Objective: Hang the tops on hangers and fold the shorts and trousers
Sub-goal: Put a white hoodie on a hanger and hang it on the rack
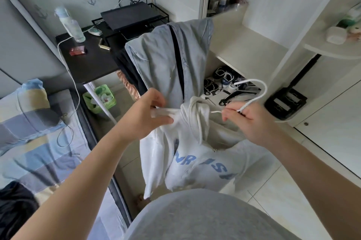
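white hoodie (195, 154) mid-air, half on the hanger (256, 91) | left hand (144, 114) pinching its shoulder, right hand (248, 120) fingers clamped on the hanger | denim top (156, 60) on chair and dark clothes (13, 206) on bed probably still waiting

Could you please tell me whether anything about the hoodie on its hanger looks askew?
Yes: the white hoodie hangs bunched and lopsided on the white hanger, its hood twisted at the neck.

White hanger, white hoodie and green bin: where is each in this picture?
white hanger (245, 107), head view, on its neck.
white hoodie (205, 161), head view, on its lettered chest.
green bin (111, 102), head view, on its side wall.
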`<move>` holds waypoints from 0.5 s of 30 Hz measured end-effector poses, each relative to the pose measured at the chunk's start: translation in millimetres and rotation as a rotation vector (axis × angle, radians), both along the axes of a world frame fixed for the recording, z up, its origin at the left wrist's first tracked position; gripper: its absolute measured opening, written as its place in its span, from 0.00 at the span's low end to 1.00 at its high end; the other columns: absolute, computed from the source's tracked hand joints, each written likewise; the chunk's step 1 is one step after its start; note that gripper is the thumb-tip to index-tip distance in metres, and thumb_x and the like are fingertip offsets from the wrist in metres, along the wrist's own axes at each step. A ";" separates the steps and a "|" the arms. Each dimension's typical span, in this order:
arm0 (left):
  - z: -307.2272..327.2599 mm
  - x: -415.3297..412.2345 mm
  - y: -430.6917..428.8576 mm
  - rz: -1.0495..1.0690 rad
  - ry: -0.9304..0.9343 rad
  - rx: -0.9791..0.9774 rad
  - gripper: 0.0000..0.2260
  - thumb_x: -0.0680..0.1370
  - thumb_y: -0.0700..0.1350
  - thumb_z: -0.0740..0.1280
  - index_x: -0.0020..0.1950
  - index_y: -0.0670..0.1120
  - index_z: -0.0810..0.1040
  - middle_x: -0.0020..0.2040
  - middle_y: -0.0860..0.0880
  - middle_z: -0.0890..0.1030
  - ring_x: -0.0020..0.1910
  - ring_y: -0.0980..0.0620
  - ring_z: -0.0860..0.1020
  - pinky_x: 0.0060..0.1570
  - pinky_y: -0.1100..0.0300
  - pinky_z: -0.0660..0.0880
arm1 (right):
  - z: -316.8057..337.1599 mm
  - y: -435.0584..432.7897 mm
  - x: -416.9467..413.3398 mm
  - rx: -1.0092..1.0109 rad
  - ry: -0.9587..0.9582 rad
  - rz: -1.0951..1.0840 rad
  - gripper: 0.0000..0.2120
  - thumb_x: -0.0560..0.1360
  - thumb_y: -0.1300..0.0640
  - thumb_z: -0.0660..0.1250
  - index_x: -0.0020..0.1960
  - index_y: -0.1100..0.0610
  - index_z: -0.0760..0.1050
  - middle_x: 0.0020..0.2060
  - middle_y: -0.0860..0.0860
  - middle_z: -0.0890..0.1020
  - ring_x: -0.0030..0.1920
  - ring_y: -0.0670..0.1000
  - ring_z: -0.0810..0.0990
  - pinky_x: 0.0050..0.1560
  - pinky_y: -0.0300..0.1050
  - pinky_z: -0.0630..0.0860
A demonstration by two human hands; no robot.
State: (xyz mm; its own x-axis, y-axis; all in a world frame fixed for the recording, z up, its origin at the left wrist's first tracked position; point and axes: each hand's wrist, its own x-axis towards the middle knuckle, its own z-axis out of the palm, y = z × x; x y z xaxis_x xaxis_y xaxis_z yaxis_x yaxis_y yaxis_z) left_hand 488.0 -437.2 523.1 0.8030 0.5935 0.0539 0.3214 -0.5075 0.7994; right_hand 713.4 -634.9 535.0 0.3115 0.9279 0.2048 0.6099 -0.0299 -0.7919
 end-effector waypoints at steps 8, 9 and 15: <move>-48.0 -24.5 3.6 0.398 -0.013 0.313 0.11 0.77 0.32 0.63 0.57 0.45 0.75 0.49 0.49 0.81 0.49 0.45 0.79 0.46 0.52 0.75 | 6.0 -6.7 7.9 -0.023 0.018 0.018 0.15 0.78 0.52 0.61 0.37 0.56 0.79 0.24 0.53 0.69 0.26 0.53 0.65 0.30 0.48 0.64; -46.2 -26.8 7.0 0.428 -0.049 0.348 0.12 0.77 0.32 0.62 0.56 0.45 0.75 0.47 0.50 0.81 0.47 0.47 0.79 0.44 0.54 0.74 | 5.6 -7.4 8.9 -0.054 0.013 0.037 0.16 0.78 0.51 0.61 0.37 0.57 0.78 0.24 0.53 0.69 0.26 0.50 0.64 0.29 0.45 0.62; -33.2 -21.6 20.6 0.441 -0.048 0.470 0.12 0.77 0.30 0.60 0.54 0.41 0.78 0.47 0.47 0.80 0.46 0.45 0.77 0.42 0.54 0.72 | 1.0 -9.2 2.2 -0.087 0.058 0.027 0.14 0.78 0.52 0.62 0.38 0.56 0.79 0.22 0.48 0.67 0.25 0.47 0.62 0.28 0.42 0.60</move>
State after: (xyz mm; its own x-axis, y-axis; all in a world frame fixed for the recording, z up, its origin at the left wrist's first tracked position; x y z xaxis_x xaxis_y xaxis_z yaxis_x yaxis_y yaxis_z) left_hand 466.5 -416.6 489.8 0.4795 0.7716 0.4180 0.5494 -0.6354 0.5426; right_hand 715.6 -644.1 536.0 0.2950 0.9497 0.1055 0.5645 -0.0841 -0.8211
